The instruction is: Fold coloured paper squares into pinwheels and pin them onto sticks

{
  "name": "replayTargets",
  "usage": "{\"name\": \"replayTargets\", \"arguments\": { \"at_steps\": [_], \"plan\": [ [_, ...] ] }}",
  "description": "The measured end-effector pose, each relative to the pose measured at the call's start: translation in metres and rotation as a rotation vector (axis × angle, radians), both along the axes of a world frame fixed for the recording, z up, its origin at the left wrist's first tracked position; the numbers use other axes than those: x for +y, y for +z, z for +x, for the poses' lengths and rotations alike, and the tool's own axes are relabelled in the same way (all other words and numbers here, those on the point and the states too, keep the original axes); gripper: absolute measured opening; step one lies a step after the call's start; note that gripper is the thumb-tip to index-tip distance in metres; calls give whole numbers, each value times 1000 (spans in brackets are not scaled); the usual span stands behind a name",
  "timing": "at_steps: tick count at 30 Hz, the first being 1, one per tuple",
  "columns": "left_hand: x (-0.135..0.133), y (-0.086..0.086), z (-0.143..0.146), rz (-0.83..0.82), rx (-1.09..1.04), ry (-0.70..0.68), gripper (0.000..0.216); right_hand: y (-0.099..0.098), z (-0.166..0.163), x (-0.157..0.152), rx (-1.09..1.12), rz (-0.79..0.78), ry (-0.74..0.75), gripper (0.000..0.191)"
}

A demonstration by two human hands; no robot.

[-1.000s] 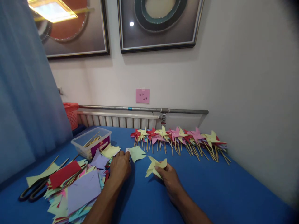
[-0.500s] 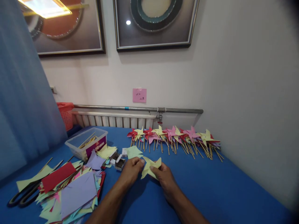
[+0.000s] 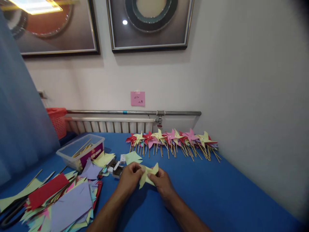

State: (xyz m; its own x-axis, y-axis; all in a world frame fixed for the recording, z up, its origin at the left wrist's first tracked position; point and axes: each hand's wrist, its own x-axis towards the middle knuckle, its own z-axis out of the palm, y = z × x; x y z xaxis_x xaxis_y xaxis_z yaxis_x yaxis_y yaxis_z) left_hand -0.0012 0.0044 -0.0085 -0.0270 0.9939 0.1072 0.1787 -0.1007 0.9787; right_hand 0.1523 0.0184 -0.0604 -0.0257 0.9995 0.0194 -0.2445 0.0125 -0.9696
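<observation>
A pale yellow paper pinwheel (image 3: pixel 146 178), its corners folded in, is held above the blue table by both my hands. My left hand (image 3: pixel 131 176) pinches its left side between thumb and fingers. On the other side, my right hand (image 3: pixel 161 181) grips the paper, thumb pressed on its front near the middle. No stick shows on this pinwheel, and its back is hidden. Just behind my left hand lie a light green paper piece (image 3: pixel 132 157) and small open boxes (image 3: pixel 117 170) with dark contents too small to make out.
Finished pinwheels on sticks (image 3: pixel 170 138) lie in a row along the wall. To the left are a clear plastic box (image 3: pixel 70 154) of sticks, a pile of coloured paper (image 3: pixel 72 206) and black-handled scissors (image 3: pixel 12 214). A red basket (image 3: pixel 58 122) stands behind.
My left thumb and fingers have closed in on the pinwheel's left side, where they were at its edge before. The whole view has shifted, with things sliding left.
</observation>
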Motion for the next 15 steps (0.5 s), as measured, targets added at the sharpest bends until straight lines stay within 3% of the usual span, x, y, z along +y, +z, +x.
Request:
{"name": "replayTargets", "arguments": {
  "at_steps": [2, 5, 8, 10, 12, 15],
  "plan": [
    [-2, 17, -18, 112, 62, 127, 31, 2, 0, -2, 3, 6, 15, 37],
    [0, 56, -63, 175, 256, 378, 37, 7, -1, -8, -4, 15, 14, 31],
    [13, 97, -123, 218, 675, 591, 31, 12, -2, -13, -10, 42, 25, 27],
    [27, 115, -162, 113, 901, 658, 28, 13, -3, -14, -8, 48, 47, 26],
    [42, 119, -193, -65, 1007, 618, 22, 15, -4, -15, -22, 50, 45, 22],
    [55, 104, -212, -183, 915, 494, 23, 16, -4, -15, -34, 59, 49, 17]
  ]
}}
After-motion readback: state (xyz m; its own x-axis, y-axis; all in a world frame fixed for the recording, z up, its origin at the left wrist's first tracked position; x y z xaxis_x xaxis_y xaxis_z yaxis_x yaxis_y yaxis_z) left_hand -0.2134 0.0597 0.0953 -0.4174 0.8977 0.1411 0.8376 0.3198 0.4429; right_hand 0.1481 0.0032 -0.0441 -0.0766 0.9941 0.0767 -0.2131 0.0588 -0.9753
